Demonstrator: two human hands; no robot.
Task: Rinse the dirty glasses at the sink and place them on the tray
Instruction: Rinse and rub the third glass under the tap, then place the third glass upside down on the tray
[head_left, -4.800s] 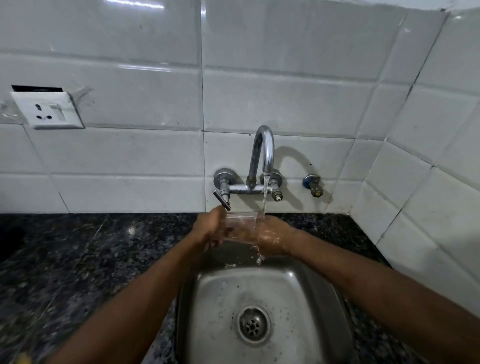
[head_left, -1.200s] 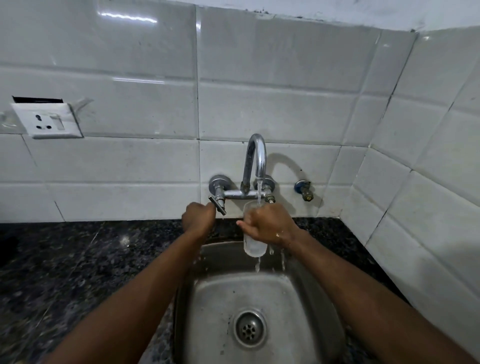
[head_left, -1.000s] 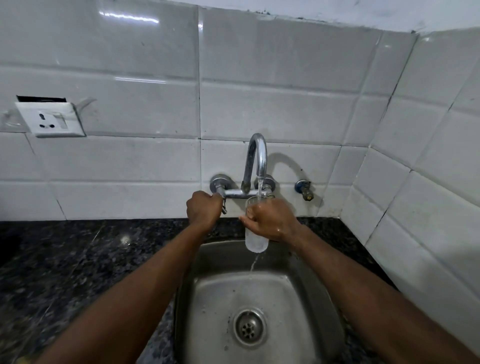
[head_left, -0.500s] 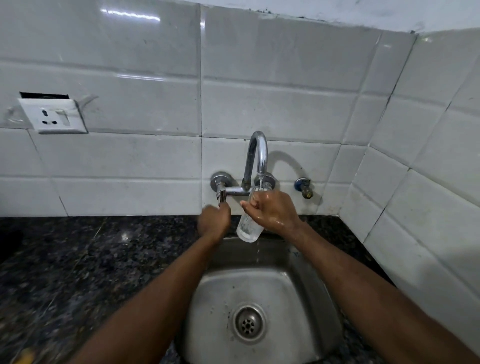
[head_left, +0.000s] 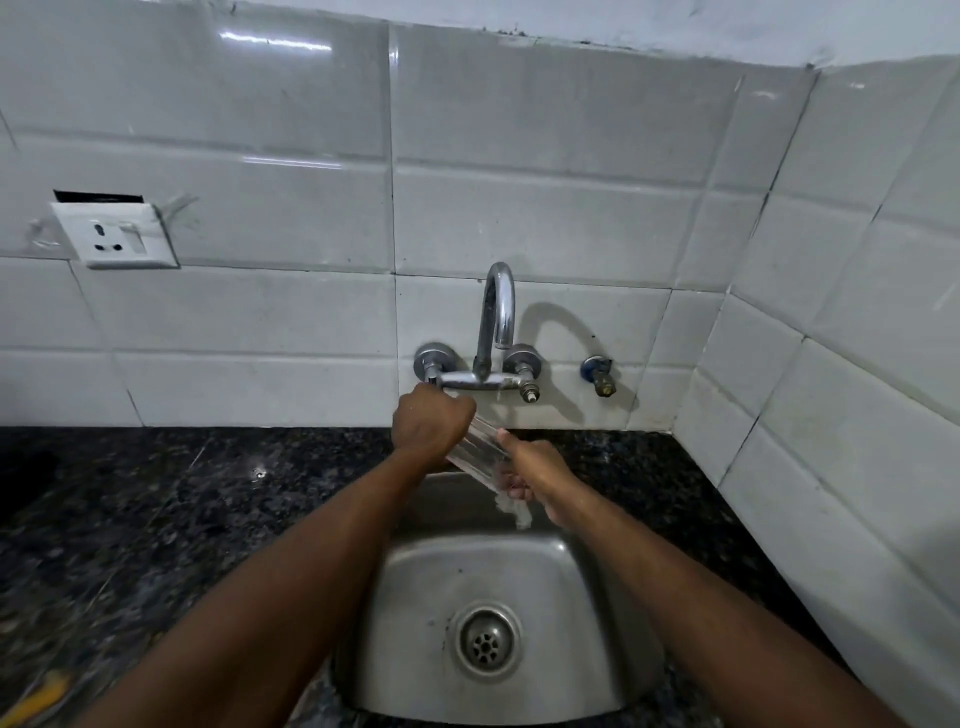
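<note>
A clear drinking glass is tipped steeply over the steel sink, and water spills from its lower end. My right hand grips that lower part from the right. My left hand is a fist right under the left valve of the wall tap, its fingers curled round the tap's lever handle, which they hide. The glass's upper end lies against the left hand's knuckles. No water comes from the spout. No tray is in view.
Dark speckled granite counter runs on both sides of the sink. White tiled walls meet in a corner at the right. A wall socket sits at the left, a small spare valve to the right of the tap, and something yellow at the bottom left.
The stream from the spout has stopped while my left hand stayed at the tap handle. My right hand has dropped and tipped the filled glass, so its water pours into the sink.
</note>
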